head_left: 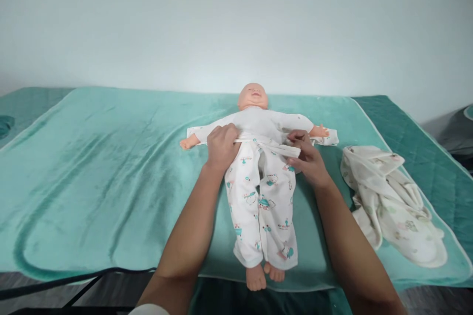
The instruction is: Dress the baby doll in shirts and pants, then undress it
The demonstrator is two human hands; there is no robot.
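Observation:
A baby doll point(253, 97) lies on its back on a teal blanket point(111, 167), head away from me, arms spread. It wears a white top point(258, 123) and white printed trousers point(258, 202); its bare feet point toward me. My left hand point(220, 146) is closed on the left side of the trousers' waistband at the doll's waist. My right hand point(306, 155) pinches the waistband on the doll's other side, fingers curled round the cloth.
A crumpled white printed garment point(391, 197) lies on the blanket to the right of the doll. A darker green quilted cover point(424, 152) shows at the right edge. A black cable point(74, 278) runs along the near left edge. A pale wall stands behind.

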